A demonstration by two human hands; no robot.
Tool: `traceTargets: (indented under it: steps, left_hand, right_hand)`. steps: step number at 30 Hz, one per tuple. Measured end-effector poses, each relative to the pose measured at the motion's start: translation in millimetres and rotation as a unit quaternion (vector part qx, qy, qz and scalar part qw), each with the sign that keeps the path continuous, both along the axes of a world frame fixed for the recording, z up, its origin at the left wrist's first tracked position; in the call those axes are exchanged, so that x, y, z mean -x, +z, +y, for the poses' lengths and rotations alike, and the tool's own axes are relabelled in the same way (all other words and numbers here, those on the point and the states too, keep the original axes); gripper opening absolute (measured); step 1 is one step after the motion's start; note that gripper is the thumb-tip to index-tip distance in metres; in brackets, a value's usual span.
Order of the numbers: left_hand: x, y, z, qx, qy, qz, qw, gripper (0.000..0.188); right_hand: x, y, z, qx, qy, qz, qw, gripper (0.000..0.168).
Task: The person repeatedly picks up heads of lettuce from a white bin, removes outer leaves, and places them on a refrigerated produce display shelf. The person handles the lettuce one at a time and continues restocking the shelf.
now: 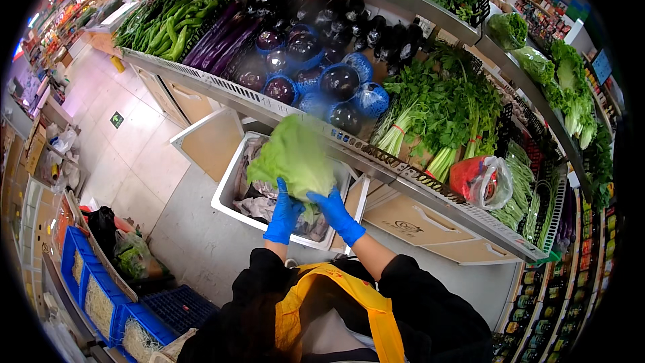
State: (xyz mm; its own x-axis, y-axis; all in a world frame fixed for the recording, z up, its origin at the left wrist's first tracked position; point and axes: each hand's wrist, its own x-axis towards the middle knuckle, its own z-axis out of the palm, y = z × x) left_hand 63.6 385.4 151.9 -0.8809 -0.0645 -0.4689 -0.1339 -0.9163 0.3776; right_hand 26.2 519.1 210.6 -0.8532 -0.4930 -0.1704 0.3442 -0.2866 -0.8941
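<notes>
Between my two blue-gloved hands I hold a head of green leaf lettuce (295,159) by its lower end, leaves pointing away from me. My left hand (284,214) grips it from the left, thumb up along the leaves. From the right, my right hand (336,214) has its fingers against the pale base. Directly below is a white plastic bin (229,207) containing crumpled greyish wrapping or leaf scraps (257,207); the lettuce hides part of it. The upper leaves overlap the shelf's front rail (282,107) in the view, and I cannot tell whether they touch it.
On the shelf lie green peppers (176,33), long eggplants (221,43), round eggplants in blue foam nets (340,82) and bunched celery (403,121). An open cabinet door (211,141) stands left of the bin. Blue crates (95,287) line the lower left.
</notes>
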Motion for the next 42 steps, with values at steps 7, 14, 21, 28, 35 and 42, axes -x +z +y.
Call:
traceTargets:
  steps: [7, 14, 21, 28, 35, 42]
  left_hand:
    - [3.4, 30.5, 4.5, 0.089, 0.124, 0.004, 0.988, 0.043]
    - [-4.5, 21.4, 20.0, 0.209, 0.100, -0.006, 0.973, 0.040]
    - [-3.6, -9.0, 12.3, 0.335, -0.022, -0.005, 0.942, 0.046]
    - [-9.1, -42.5, 6.2, 0.368, 0.036, 0.020, 0.929, 0.051]
    - [-15.8, -18.7, 0.0, 0.398, 0.063, 0.085, 0.911, 0.063]
    - [-26.6, -14.4, 4.5, 0.443, 0.120, 0.008, 0.888, 0.085]
  right_hand:
    - [-3.2, 17.2, 4.6, -0.011, -0.049, 0.158, 0.986, 0.089]
    - [34.0, 22.4, 12.4, -0.190, 0.048, 0.252, 0.948, 0.080]
    - [32.8, 17.7, 35.3, -0.021, 0.101, -0.079, 0.992, 0.053]
    - [30.3, -19.7, 55.2, 0.053, 0.160, -0.216, 0.962, 0.051]
    - [18.9, -7.6, 57.3, -0.034, 0.160, -0.118, 0.980, 0.065]
    - [5.0, 2.0, 32.5, -0.104, 0.027, 0.029, 0.994, 0.072]
